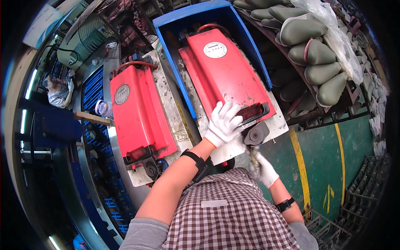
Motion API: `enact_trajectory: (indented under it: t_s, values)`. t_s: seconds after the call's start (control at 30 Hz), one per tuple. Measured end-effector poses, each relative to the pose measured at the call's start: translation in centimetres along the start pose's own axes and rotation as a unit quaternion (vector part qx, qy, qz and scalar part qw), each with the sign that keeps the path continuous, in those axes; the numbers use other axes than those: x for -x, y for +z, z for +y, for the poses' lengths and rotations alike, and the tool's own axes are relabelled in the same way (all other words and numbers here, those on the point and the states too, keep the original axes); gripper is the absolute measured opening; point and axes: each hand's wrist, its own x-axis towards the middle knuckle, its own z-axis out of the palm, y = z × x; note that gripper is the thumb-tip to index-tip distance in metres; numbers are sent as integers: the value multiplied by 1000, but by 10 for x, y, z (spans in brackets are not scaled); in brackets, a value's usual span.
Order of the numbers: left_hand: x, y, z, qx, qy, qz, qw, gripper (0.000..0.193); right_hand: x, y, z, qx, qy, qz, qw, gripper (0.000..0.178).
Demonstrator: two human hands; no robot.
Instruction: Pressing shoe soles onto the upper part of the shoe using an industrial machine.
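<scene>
A red machine cover (227,68) with a round pale label stands before me on a whitish base plate (275,131). My left hand (225,124), in a white knit glove, lies on its near end with fingers stretched out, beside a black handle (254,116). A dark grey rounded knob (256,133) sits at the plate's near edge. Just below this knob is my gloved right hand (263,170). Blur smears its fingers, and a small yellowish-brown patch shows by them; whether they grip anything is unclear.
A second red machine (139,110) stands to the left. The blue hood (164,62) surrounds the far machine end. Green shoe-shaped pieces (325,75) fill a rack at right, partly under clear plastic (333,29). Metal racks (362,191) stand lower right. Another person (58,89) is far left.
</scene>
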Motion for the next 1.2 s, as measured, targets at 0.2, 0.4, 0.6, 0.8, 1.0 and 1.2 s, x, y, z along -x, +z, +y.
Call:
enact_trajectory:
  t_s: [0.2, 0.4, 0.6, 0.8, 1.0, 1.2]
  values:
    - [5, 0, 4, 1, -15, -18, 1000, 70, -20, -31, -51, -109, -290, 203, 929, 20]
    - [8, -19, 7, 48, -75, -76, 993, 65, -35, -35, -79, 547, -504, 455, 489, 26]
    - [4, -136, 21, 108, -224, -116, 962, 46, -58, -3, -90, 575, -549, 321, 515, 19]
    - [118, -258, 9, -28, -504, 42, 862, 19, -69, 46, -90, 635, -405, 431, 497, 21]
    - [150, -287, 7, -173, -426, -190, 867, 31, -64, 44, -90, 627, -424, 423, 498, 26]
    - [133, -280, -10, -165, -510, -345, 770, 42, -71, 37, -83, 642, -395, 478, 450, 29]
